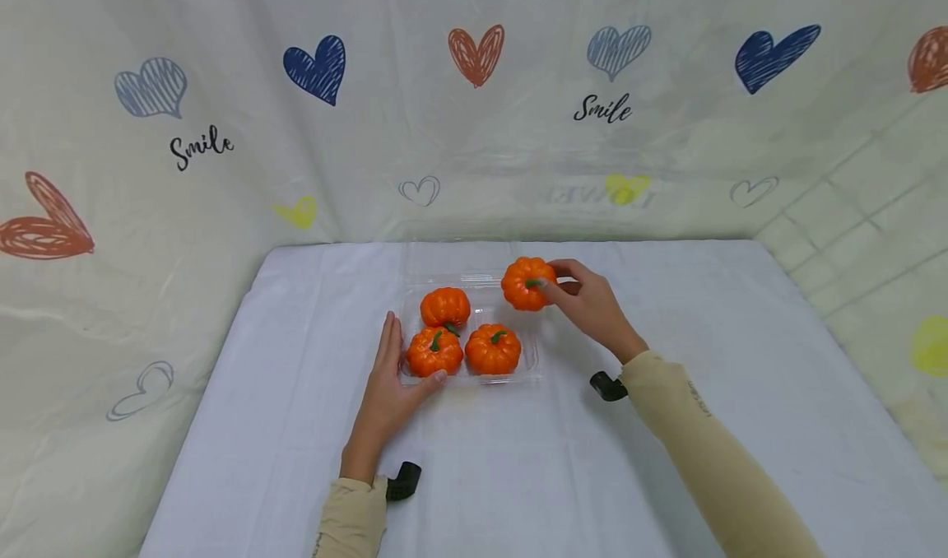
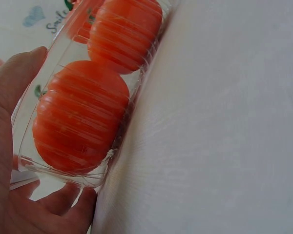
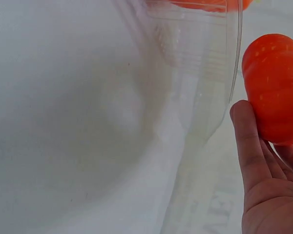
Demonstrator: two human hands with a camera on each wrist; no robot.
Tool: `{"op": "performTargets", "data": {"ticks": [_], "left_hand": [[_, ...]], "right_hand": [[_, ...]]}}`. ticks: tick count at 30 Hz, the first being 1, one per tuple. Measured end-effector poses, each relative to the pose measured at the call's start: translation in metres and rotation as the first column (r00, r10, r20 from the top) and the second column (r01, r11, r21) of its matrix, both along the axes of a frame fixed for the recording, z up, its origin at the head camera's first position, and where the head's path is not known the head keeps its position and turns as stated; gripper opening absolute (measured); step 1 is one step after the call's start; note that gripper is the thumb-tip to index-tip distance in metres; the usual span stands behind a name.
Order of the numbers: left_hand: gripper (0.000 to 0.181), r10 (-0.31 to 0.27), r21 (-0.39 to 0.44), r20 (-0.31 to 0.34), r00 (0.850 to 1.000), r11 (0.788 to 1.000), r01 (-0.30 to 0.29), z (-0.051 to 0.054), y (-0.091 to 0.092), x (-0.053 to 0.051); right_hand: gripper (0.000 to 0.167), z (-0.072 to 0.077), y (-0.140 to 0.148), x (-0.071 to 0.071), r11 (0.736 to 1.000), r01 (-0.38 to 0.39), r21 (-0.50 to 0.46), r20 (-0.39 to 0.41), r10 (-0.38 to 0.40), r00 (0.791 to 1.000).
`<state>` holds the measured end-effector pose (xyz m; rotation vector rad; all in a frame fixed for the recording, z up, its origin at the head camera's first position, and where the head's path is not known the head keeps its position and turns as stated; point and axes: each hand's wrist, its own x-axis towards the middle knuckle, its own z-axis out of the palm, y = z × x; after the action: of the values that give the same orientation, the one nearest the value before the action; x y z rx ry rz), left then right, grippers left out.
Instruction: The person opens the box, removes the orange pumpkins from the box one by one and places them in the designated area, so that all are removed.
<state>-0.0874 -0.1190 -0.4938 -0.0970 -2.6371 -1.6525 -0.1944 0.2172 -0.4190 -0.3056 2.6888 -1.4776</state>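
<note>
Right hand (image 1: pixel 592 307) pinched the raised pumpkin (image 1: pixel 524 295), thumb near its green stem (image 1: pixel 532 282), other fingers behind it. Raised pumpkin was glossy orange, smooth-skinned, squat and ribbed; held above the box (image 1: pixel 483 302), just left of the right hand, apart from the rim. Stem end faced up toward the wearer, stem tip toward the right thumb; long axis ran crosswise to the stem.

Left hand (image 1: pixel 387 393) was spread around the box's near-left corner: fingers straight along the side, thumb on the front edge. Box was thin clear plastic with ridged walls, its clear lid (image 1: pixel 452 260) folded back beyond both hands.

Inside: near pumpkin (image 1: pixel 435 354) beside the left thumb, stem up; middle pumpkin (image 1: pixel 492 352) between the hands, stem up; back pumpkin (image 1: pixel 444 304) beyond the left thumb, tipped, stem toward the wearer. White cloth (image 1: pixel 592 476) lay under both hands.
</note>
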Motion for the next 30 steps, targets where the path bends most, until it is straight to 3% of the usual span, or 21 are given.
{"op": "performTargets", "data": {"ticks": [16,30], "left_hand": [[0.119,-0.008,-0.001,-0.008,1.0,1.0,0.008,-0.001,-0.002,0.0],[0.12,-0.014,0.009,0.001,1.0,1.0,0.014,-0.002,-0.003,-0.002]], "right_hand": [[0.06,-0.009,0.04,0.006,0.994,0.101,0.032,0.049,-0.103,0.994],[0.064,-0.042,0.055,0.012,0.982,0.135,0.131,0.12,-0.151,0.981]]}}
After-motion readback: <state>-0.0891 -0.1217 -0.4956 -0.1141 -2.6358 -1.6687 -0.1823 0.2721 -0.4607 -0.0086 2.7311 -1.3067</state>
